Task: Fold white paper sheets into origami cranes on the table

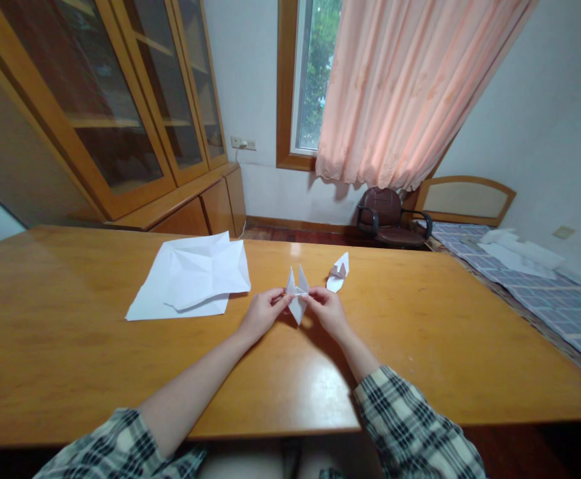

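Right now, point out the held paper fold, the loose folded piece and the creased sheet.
Held paper fold (298, 307), head view: lower body.
Loose folded piece (339, 271), head view: shaded middle.
Creased sheet (209, 273), head view: middle.

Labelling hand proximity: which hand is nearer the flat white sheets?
Left. The left hand is just right of the white sheets, apart from them; the right hand is farther right, across the folded paper both hands hold.
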A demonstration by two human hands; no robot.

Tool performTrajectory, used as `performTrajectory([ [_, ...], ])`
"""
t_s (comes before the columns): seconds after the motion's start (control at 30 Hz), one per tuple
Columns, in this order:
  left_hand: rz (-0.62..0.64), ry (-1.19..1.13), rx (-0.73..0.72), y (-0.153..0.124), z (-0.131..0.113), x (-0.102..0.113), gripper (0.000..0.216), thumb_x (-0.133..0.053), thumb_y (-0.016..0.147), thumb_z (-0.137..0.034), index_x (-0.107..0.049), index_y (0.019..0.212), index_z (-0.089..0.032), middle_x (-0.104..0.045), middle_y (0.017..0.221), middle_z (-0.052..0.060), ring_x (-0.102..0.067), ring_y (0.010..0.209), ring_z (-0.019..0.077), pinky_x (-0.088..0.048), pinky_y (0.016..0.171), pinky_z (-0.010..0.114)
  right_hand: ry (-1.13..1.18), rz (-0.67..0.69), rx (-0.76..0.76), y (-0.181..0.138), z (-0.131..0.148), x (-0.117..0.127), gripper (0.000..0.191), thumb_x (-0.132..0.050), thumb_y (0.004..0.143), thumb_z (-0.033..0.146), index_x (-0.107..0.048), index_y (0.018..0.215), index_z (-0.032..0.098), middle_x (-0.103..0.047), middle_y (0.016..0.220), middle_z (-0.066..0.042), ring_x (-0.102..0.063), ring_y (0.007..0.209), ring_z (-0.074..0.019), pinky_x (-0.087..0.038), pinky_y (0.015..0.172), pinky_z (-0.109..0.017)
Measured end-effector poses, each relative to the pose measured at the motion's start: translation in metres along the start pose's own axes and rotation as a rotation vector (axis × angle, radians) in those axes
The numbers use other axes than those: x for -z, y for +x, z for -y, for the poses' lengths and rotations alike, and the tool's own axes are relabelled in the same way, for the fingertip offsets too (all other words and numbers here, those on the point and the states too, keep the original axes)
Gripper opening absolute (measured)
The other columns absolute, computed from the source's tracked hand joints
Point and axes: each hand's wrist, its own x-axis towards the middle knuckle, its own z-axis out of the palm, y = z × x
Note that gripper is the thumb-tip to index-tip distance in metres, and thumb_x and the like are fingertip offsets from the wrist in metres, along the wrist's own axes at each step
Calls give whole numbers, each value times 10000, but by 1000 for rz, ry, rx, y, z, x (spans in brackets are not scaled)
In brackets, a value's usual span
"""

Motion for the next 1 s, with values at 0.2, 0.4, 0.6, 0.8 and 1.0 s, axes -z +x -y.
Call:
performTrajectory([
  [0.2,-54,201,-65,-3,-12,1,371,-536,832,-475,-682,716,-154,-630,600,-6,-573,571,144,-409,540,213,105,-8,-38,-2,1,-4,273,-677,717,432,-654,738,161,-663,701,-36,-580,638,-150,-456,623,-271],
  [0.4,-57,267,-123,-4,-11,1,401,-487,864,-478,-584,641,-159,-562,577,-15,-532,570,134,-371,547,219,229,18,-92,-4,10,-6,269,-700,694,426,-633,723,167,-649,685,-17,-563,627,-137,-440,616,-256],
  [0.6,-25,256,-109,-5,-7,-1,417,-487,862,-499,-578,646,-154,-549,584,-17,-506,578,129,-353,553,219,223,100,-117,-6,16,-6,320,-656,736,464,-682,810,155,-677,771,-38,-582,693,-152,-446,676,-270],
  [0.8,-56,257,-104,-6,-6,-8,386,-506,854,-483,-595,678,-152,-546,609,-21,-502,595,121,-361,557,211,137,8,-74,-6,13,-8,343,-653,724,495,-647,705,153,-617,649,-18,-525,615,-138,-407,583,-247],
  [1.0,-71,72,-83,-3,3,-12,299,-575,809,-457,-639,829,-166,-652,772,12,-585,724,155,-456,657,223,67,-79,2,-6,10,-11,317,-632,751,463,-598,637,169,-554,611,4,-480,590,-121,-376,552,-232],
])
